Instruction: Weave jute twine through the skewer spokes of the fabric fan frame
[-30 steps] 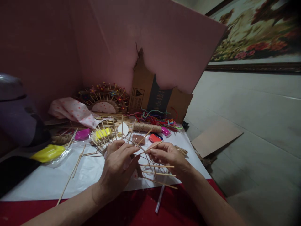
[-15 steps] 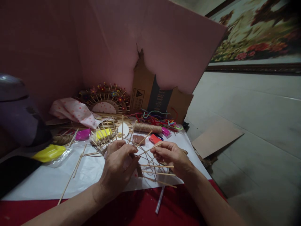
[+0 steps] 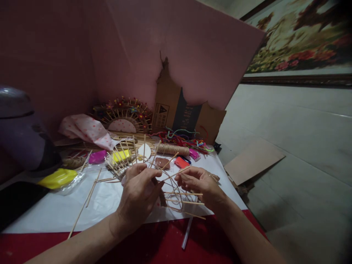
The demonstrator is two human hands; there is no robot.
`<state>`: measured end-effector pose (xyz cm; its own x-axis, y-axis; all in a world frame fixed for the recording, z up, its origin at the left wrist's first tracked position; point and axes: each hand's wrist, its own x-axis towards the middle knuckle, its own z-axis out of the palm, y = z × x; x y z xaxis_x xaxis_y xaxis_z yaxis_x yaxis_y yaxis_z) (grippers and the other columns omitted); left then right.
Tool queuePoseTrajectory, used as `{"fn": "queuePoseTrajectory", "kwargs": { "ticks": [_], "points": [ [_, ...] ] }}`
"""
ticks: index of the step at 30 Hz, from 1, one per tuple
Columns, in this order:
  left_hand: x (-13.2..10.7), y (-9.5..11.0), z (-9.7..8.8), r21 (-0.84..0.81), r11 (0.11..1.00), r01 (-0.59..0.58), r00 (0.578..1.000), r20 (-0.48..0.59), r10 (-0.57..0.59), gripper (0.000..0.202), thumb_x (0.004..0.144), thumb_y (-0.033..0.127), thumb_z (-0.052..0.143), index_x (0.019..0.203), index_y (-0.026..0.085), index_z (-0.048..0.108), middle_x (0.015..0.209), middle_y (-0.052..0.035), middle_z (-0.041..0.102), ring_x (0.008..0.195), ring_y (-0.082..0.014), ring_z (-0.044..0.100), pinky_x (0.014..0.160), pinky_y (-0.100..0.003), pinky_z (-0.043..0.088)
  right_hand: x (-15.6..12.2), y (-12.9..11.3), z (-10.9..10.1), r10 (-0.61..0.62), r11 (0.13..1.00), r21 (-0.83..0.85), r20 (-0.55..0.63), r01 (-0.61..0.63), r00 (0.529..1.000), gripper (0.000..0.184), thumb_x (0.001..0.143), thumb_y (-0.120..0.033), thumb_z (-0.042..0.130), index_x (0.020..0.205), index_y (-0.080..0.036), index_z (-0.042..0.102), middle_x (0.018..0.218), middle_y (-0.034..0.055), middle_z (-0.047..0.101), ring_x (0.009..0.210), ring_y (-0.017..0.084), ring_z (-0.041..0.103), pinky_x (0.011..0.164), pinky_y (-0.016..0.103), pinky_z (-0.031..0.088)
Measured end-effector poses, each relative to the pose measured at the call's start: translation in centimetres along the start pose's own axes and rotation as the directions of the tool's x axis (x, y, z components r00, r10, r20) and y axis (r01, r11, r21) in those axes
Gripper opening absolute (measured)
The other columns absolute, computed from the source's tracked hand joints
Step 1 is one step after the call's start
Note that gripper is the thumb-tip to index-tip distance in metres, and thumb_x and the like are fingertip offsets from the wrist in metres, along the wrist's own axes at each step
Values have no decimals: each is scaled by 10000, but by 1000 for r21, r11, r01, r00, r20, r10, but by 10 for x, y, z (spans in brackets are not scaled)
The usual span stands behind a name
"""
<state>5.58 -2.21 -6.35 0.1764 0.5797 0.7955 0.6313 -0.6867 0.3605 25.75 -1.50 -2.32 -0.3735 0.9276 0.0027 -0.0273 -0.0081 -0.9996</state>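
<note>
My left hand (image 3: 139, 196) is closed round a small craft piece (image 3: 176, 196) made of a pinkish disc with thin wooden sticks fanning out of it. My right hand (image 3: 196, 181) pinches a fine twine strand close to one of those sticks, just right of the left hand. Loops of the twine trail among the sticks beneath both hands. The disc itself is mostly hidden behind my left fingers. Both hands hover over a white sheet (image 3: 55, 209) on a red table (image 3: 154, 245).
A finished half-round stick fan (image 3: 123, 115) stands at the back by a pink board (image 3: 178, 47) and cardboard (image 3: 176, 110). A twine spool (image 3: 173, 149), coloured clay packets (image 3: 57, 178), colourful yarn (image 3: 184, 137), loose sticks (image 3: 82, 205), a white pen (image 3: 187, 233) and a purple appliance (image 3: 22, 132) lie around.
My right hand has shifted slightly left and down, drawing the twine through the sticks. The left hand has hardly moved.
</note>
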Motion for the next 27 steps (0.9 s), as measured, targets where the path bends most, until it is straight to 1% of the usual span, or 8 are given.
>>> {"fn": "queuePoseTrajectory", "kwargs": {
  "ticks": [3,5,8,11,14,17,20,27],
  "points": [
    [1,1,-1,2,1000,6,1000,-13,-6,171,776,170,590,934,233,577,758,-18,676,897,-240,535,801,-425,392,1,4,-2,-17,998,-65,11,18,1000,283,733,-462,663,762,-185,714,680,19,606,574,98,425,539,237,324],
    [1,2,-1,1,1000,11,1000,-10,-11,166,776,174,589,930,235,576,748,-17,674,890,-242,536,802,-426,390,2,6,-3,-21,998,-66,-6,21,1000,306,745,-474,647,757,-176,713,667,19,599,560,94,414,542,242,318],
    [1,3,-1,2,1000,4,1000,-18,-4,177,775,165,587,937,233,567,743,-14,666,871,-238,530,799,-422,387,2,6,-4,-18,1000,10,-40,19,999,315,728,-479,662,729,-168,709,654,15,584,545,84,413,539,240,312],
    [0,3,-1,2,1000,-5,998,-62,5,194,766,153,595,947,211,555,781,-37,639,892,-239,504,797,-413,386,1,5,-5,-11,995,101,-80,19,997,320,701,-479,687,691,-160,698,617,6,555,533,78,407,517,228,292],
    [-1,4,-1,4,1000,4,998,-67,-4,183,759,149,598,928,198,547,824,-58,612,903,-239,492,796,-411,382,0,5,-5,-8,987,160,-134,29,991,310,685,-467,705,669,-158,687,601,1,539,542,81,414,510,223,286],
    [-1,5,-2,2,1000,15,998,-54,-15,186,762,142,594,931,201,542,840,-58,601,913,-239,484,792,-409,377,0,6,-4,-6,983,179,-161,35,987,305,678,-461,713,652,-158,681,582,-4,534,539,78,407,512,222,291],
    [-2,5,-2,-5,1000,18,999,-39,-18,214,756,127,597,949,204,542,852,-57,595,915,-239,472,786,-406,373,0,7,-3,-2,980,198,-163,34,987,301,667,-456,724,648,-159,680,584,-7,534,538,72,409,512,212,299],
    [-2,4,-1,-24,1000,0,999,-44,-1,290,753,95,586,1014,206,526,861,-46,618,903,-232,454,779,-396,368,-1,8,-1,11,974,225,-191,33,982,316,641,-458,742,650,-150,674,580,-11,531,530,65,424,510,195,322]
  ]
}}
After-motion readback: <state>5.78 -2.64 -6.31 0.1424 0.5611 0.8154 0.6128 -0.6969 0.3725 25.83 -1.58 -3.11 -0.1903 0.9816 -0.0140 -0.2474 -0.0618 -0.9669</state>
